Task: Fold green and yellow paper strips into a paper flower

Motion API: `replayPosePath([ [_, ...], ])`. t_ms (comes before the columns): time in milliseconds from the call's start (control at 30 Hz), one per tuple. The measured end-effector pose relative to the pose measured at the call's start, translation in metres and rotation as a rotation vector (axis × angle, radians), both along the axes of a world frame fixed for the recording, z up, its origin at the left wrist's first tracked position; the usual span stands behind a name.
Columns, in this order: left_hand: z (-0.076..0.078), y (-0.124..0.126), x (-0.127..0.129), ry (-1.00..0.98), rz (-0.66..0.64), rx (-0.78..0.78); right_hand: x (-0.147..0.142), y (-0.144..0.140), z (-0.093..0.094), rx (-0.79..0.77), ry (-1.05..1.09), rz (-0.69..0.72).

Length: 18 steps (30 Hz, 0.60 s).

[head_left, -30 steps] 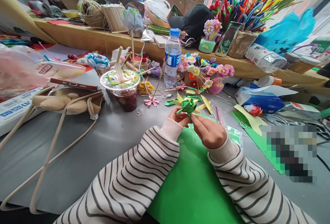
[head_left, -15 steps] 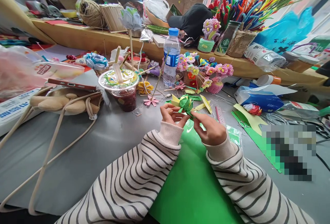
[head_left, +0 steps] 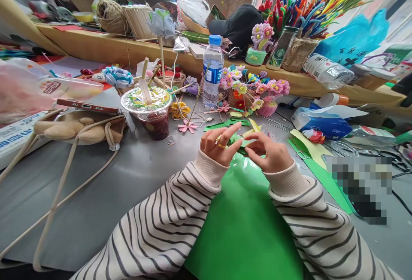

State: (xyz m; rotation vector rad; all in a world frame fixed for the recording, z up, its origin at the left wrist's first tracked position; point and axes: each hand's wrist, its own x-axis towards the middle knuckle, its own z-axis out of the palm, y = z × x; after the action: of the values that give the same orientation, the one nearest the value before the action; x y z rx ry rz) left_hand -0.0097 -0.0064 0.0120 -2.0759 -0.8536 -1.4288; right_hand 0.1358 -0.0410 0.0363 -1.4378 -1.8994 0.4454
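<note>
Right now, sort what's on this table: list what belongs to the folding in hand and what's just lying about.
In hand:
left hand
right hand
folded green paper piece, pinched between both
green paper sheet under the hands

Lying about:
water bottle
lidded drink cup
phone on the beige bag
ball of twine
tissue pack
</note>
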Motion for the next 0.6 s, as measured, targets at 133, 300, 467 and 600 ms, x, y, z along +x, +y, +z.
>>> replayPosePath([
  [133, 0.0, 0.002, 0.0, 0.089, -0.095, -0.018, 0.003, -0.002, 0.006, -0.109, 0.01, 0.03],
  [300, 0.0, 0.0, -0.002, 0.001, -0.139, -0.211, 0.005, -0.001, 0.011, -0.305, 0.347, 0.074],
  [467, 0.002, -0.001, -0.004, -0.146, -0.139, -0.414, 0.006, 0.0, 0.013, -0.235, 0.42, 0.02],
  [600, 0.001, 0.0, -0.003, -0.247, -0.159, -0.501, 0.003, 0.001, 0.015, -0.012, 0.204, -0.011],
])
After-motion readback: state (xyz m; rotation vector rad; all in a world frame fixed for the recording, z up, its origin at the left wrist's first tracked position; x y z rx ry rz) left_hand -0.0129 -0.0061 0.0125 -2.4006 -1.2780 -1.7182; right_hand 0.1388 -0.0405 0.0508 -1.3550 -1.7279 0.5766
